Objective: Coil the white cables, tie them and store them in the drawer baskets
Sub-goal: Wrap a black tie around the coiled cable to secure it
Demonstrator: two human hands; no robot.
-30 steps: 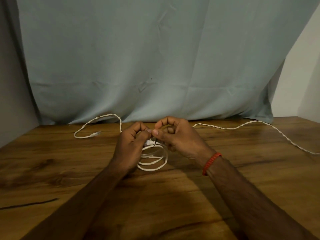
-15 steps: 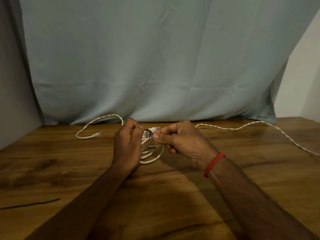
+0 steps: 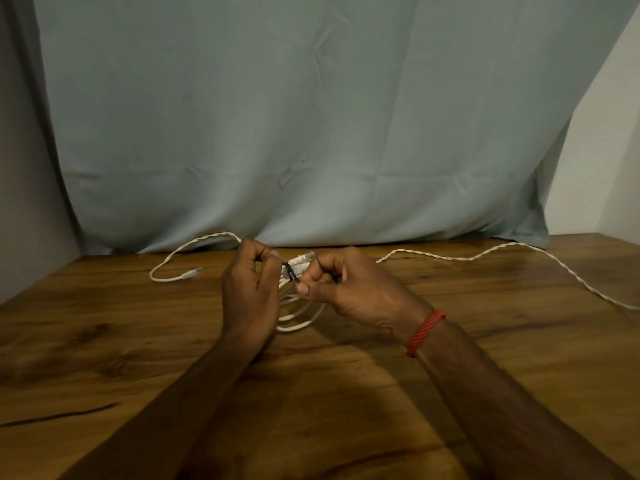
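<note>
You face a brown wooden bench (image 3: 104, 341) with wavy grain and a thin dark streak (image 3: 59, 415) at your near left. Behind it hangs a creased pale blue-grey cloth (image 3: 311, 116). Plain light wall (image 3: 606, 150) shows to the right, and the light is dim.

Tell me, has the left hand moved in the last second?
Yes. The left hand has shifted slightly left, towards the loose cable plug, which lies still. Both it and the right hand pinch the black tie.
</note>
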